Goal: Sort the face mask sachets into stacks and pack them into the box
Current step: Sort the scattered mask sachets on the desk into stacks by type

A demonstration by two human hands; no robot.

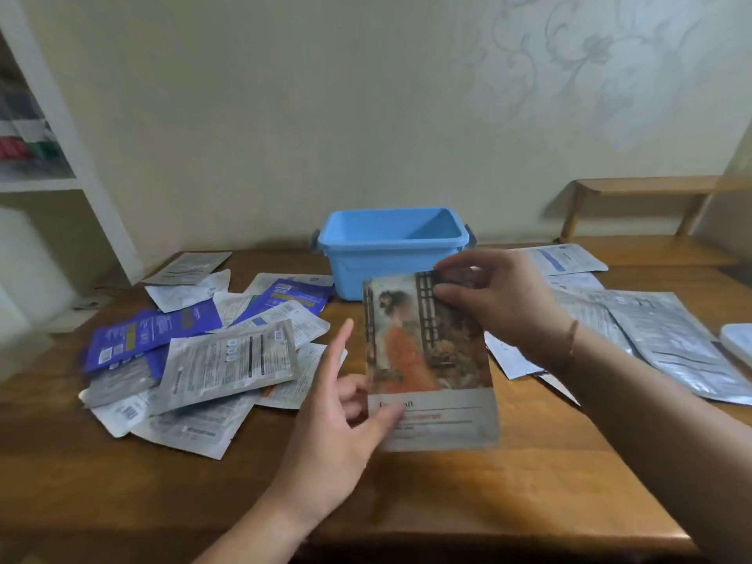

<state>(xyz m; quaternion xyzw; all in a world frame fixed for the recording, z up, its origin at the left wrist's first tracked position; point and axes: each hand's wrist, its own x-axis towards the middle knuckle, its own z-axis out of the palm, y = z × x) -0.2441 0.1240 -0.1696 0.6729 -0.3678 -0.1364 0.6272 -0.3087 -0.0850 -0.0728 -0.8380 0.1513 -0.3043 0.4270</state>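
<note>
A painted-picture sachet (pixel 423 360) showing a figure in orange is held upright above the wooden table (pixel 468 490). My right hand (pixel 496 303) pinches its top right corner. My left hand (pixel 337 425) grips its lower left edge with thumb and fingers, the index finger pointing up. An open blue plastic box (pixel 390 250) stands just behind the sachet and looks empty. A loose heap of silver and blue sachets (pixel 195 352) lies at the left. More silver sachets (pixel 659 339) lie spread out at the right, partly hidden by my right forearm.
A white shelf unit (pixel 44 164) stands at the left against the wall. A wooden bench (pixel 643 189) sits at the back right. A white object (pixel 738 339) pokes in at the right edge. Bare tabletop lies in front of my hands.
</note>
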